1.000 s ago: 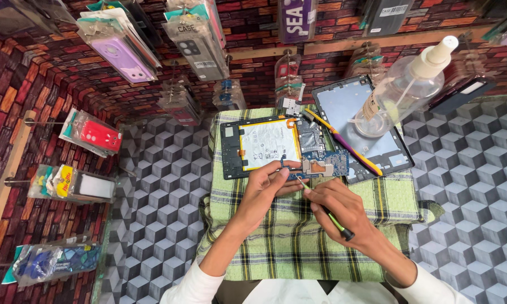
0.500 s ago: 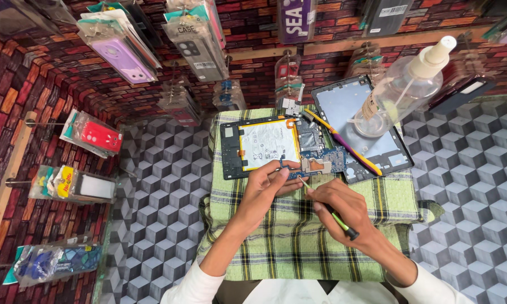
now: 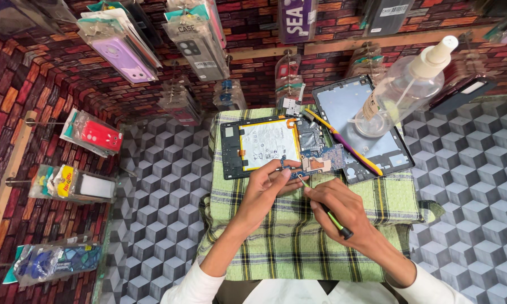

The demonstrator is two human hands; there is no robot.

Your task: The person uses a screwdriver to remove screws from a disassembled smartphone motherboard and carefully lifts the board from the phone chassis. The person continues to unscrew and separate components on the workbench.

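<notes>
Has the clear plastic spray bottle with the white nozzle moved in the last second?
No. The clear plastic spray bottle sits in the same spot as before, its base on the grey tablet back cover, by the green checked cloth.

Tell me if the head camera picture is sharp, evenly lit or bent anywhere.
Head view: even bright light, soft shadows; the opened dark tablet with white battery is sharp; fisheye bends the red brick-pattern wall at the edges; glare on the clear plastic spray bottle.

Clear spray bottle [image 3: 403,93], hanging phone cases [image 3: 121,53], checked cloth [image 3: 298,247].
</notes>
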